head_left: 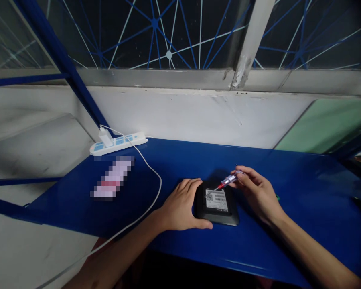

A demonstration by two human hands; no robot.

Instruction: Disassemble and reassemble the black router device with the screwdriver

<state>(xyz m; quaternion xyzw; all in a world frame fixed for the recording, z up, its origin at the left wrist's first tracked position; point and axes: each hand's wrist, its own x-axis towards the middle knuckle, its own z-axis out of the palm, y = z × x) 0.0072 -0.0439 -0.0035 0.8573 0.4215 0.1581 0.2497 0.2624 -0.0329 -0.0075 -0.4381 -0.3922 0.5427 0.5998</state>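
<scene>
A flat black electronic device [219,218] with rounded corners lies on the blue table [282,249], its white printed label [219,202] facing up. My left hand [180,206] braces its left side, fingers at the far corner and thumb along the near edge. Between the fingertips of my right hand [260,192] is a screwdriver [229,178] with a clear purplish handle and a red collar. Its shaft slants down to the left, and the tip is over the label's left part, near the printed code. Whether the tip touches the surface I cannot tell.
A white power strip [120,143] with a plugged-in charger [106,136] stands at the back left. Its white cable [159,180] loops across the table beside my left arm. A pixelated pinkish object [112,178] lies at the left. Behind are a white wall [180,114] and a green panel [307,128].
</scene>
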